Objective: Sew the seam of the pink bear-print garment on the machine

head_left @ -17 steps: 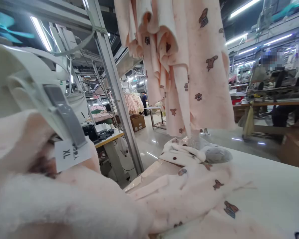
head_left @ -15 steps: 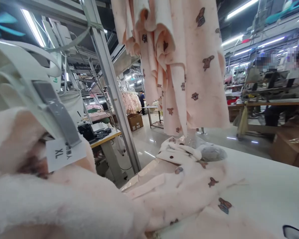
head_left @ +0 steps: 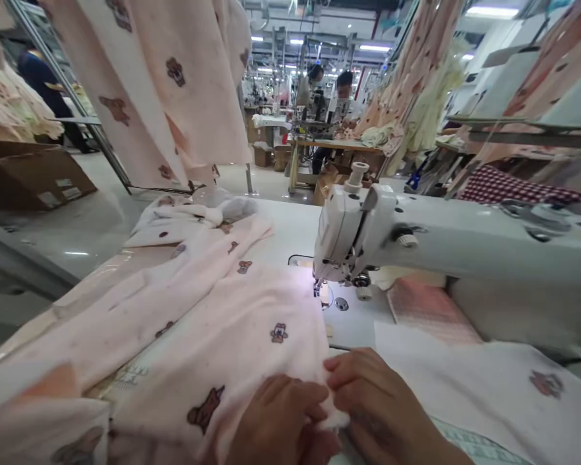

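The left hand point(head_left: 277, 420) and the right hand point(head_left: 378, 408) sit side by side at the near edge of the view, knuckles almost touching. Both are closed in a pinch on the near right corner of the pink fleece piece point(head_left: 242, 323). The left-hand fingers curl over the top of the cloth. The right-hand fingertips point(head_left: 336, 373) meet its right edge. The pink fleece piece lies flat on the white table point(head_left: 290, 226) and runs from the hands far and left to a bunched heap by the table's far edge. Its right edge runs straight from the pinch toward the presser foot point(head_left: 322, 292) of the sewing machine point(head_left: 416, 239) and ends just beside the foot, not under it. A narrow strip of bare table separates the hands from the foot. The machine arm spans the right half of the scene and closes off the room above the table there. Beneath the arm lies a ribbed pink piece point(head_left: 428, 310). Nearer, just right of the right hand, lies a white panel point(head_left: 489, 381) with a bear print. To the far left, hanging garments point(head_left: 174, 84) drop to just above the heap. A cardboard box point(head_left: 29, 174) stands on the floor beyond the table's left edge. Two co-workers point(head_left: 329, 87) sit at a far table, well apart.
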Demonstrator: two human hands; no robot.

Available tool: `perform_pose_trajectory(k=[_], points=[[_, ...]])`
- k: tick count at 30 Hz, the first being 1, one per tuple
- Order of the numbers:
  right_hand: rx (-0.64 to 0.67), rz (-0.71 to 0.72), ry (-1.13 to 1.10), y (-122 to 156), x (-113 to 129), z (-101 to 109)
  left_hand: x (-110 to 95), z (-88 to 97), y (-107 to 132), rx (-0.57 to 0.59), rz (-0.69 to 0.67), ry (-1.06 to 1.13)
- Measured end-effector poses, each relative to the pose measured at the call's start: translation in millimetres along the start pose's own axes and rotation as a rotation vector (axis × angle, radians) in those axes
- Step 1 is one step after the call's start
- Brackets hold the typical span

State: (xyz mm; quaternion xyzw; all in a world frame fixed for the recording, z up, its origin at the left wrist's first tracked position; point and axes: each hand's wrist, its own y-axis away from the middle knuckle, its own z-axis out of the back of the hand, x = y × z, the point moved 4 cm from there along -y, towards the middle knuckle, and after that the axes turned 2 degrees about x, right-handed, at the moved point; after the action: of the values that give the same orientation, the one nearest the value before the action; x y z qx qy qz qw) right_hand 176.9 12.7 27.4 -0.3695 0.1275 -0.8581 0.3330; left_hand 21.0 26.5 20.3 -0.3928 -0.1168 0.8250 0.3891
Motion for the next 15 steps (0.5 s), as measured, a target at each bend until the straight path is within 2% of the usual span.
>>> perform_pose_trajectory(k=[2,7,10,13,15], points=[[-0.021,0.014,0.011,-3.7,3.9,-0.4,-3.3,-0.9,1.5,-0.025,0.003,-0.014],[-0.109,0.084,0.132,-12.5,18.2,7.2,-11.7,-3.3,-10.2,-0.039,-0.068,-0.301],[-0.189,0.170,0.280,-14.7,27.7,11.8,-12.5,8.8,-27.3,-0.062,-0.212,-0.315],[-0.180,0.172,0.437,-5.8,27.4,5.0,-11.2,8.4,-31.6,0.108,-0.454,-0.392],[-0.113,0.098,0.501,8.0,20.7,-4.9,-4.3,-0.3,-24.0,0.182,-0.521,-0.483]])
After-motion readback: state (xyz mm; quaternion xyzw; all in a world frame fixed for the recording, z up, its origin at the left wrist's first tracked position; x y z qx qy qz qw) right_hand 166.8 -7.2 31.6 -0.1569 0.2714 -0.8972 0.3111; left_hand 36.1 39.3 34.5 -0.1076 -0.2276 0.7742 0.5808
